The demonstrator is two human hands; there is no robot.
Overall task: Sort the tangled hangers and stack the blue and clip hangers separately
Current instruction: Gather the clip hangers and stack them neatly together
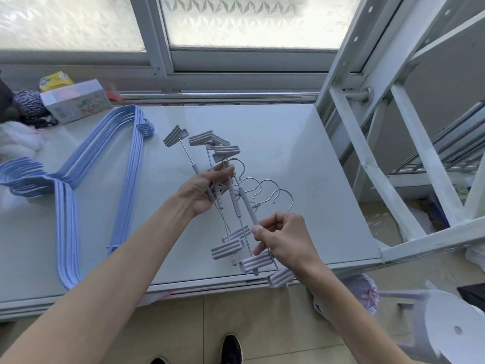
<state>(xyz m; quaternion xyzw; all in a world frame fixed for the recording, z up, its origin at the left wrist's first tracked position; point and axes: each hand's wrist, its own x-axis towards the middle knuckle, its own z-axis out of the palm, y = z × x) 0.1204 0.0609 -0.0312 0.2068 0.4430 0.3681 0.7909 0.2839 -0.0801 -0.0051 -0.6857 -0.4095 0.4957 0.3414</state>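
Standing by a frosted window [252,19], both hands, left hand [202,190] and right hand [282,239], grasp clip hangers [237,203] over a white table [288,143]; blue hangers [78,177] are stacked at the left.

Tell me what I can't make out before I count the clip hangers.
Head view only.
- clip hangers: bars overlap, left hand covers their middles; count unclear.
- right hand: curled fingers hide which bar its grip pinches.
- blue hangers: nested stack, count unreadable.
- box: print blurred.

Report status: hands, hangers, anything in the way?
Left hand grips the clip hangers mid-bar; right hand pinches one bar nearer. Bunch fanned, hooks staggered, over the table. Blue hangers stacked at left, apart; nothing blocking.
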